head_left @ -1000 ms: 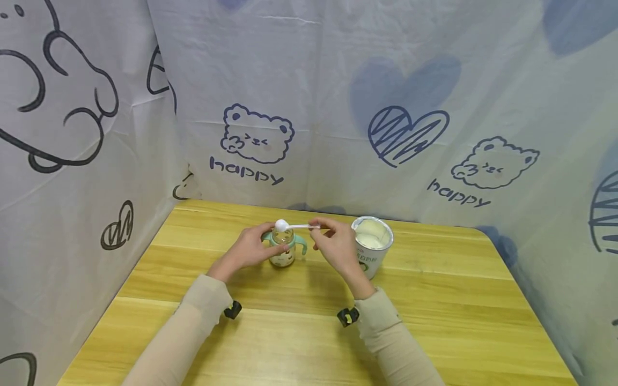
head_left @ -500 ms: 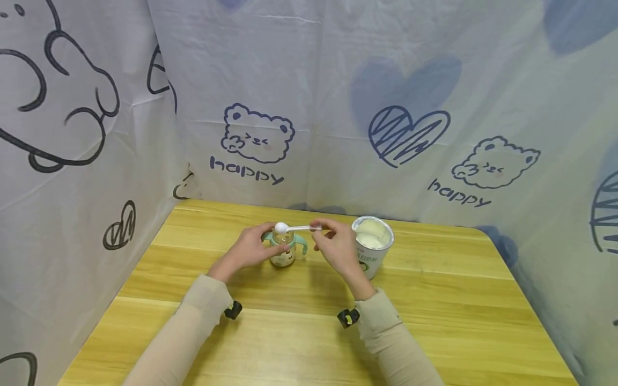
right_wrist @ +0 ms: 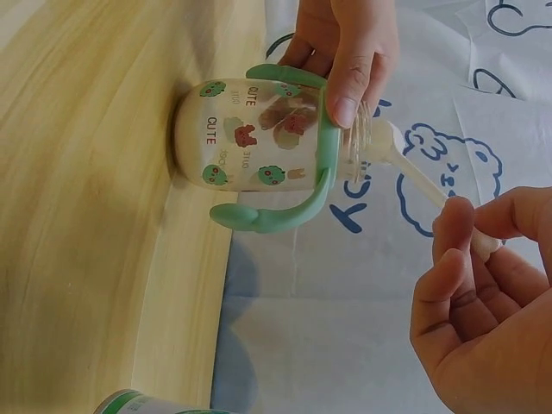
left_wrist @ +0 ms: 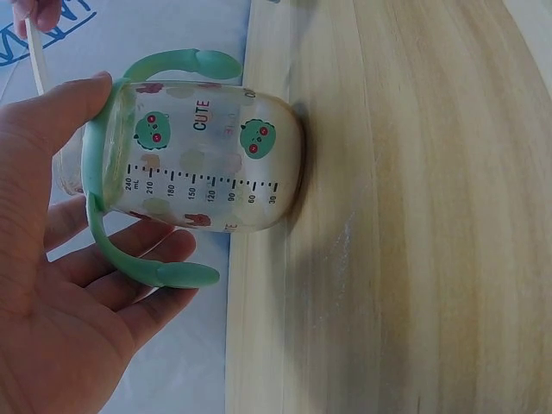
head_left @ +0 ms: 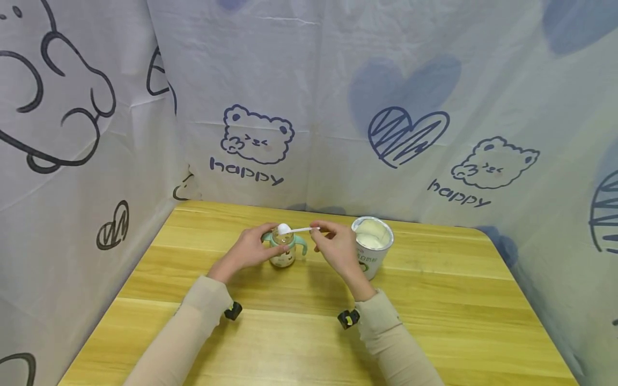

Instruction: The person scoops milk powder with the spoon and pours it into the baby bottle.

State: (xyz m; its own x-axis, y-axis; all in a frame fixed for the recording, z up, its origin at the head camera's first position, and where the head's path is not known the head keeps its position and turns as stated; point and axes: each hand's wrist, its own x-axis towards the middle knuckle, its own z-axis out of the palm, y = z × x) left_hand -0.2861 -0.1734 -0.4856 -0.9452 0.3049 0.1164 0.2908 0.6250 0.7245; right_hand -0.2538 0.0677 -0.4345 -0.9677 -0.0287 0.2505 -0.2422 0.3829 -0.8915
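Observation:
A clear baby bottle (left_wrist: 203,155) with mint-green handles stands upright on the wooden table, its mouth uncovered. Pale contents lie at its bottom, and "CUTE" prints and a mL scale mark its side. My left hand (head_left: 251,247) holds it about the neck ring, thumb on one side and fingers on the other. Between thumb and fingers, my right hand (head_left: 335,246) pinches the handle end of a white measuring scoop (right_wrist: 418,177). The scoop's bowl is at the bottle's mouth; what is inside the bowl cannot be made out.
Right of the bottle, close to my right hand, stands an open white can (head_left: 370,258) of pale powder. A patterned cloth (head_left: 333,118) hangs behind the wooden table (head_left: 299,338). Black wrist cameras sit below both cuffs.
The scoop's bowl has shifted slightly right over the bottle mouth, and its handle now slants a little more. My left hand, the bottle and the can stay put.

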